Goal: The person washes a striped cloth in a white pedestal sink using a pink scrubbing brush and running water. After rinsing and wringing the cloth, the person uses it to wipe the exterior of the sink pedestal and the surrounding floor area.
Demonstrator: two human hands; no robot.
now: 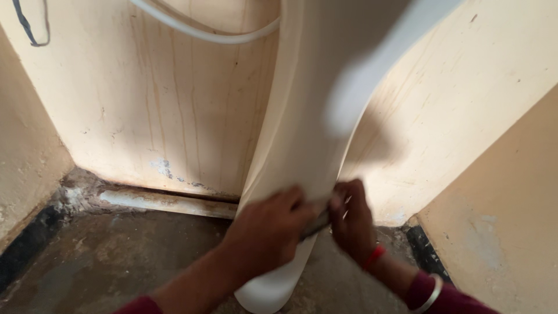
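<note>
A wide cream-white sheet (317, 104) hangs down from the top of the view and curls at its lower end (273, 291) near the floor. My left hand (264, 232) grips the sheet's lower part from the front. My right hand (351, 221) is closed on the sheet's right edge, with a red thread and a metal bangle at the wrist. A dark thin object (317, 224) shows between the two hands; what it is cannot be told. Both hands are blurred by motion.
Cream walls with brown streaks form a corner behind the sheet. A pale pipe (168, 202) lies along the wall's foot. A white cable (197, 29) loops across the top, a dark wire (26, 26) hangs at top left. The floor (116, 256) is rough grey concrete.
</note>
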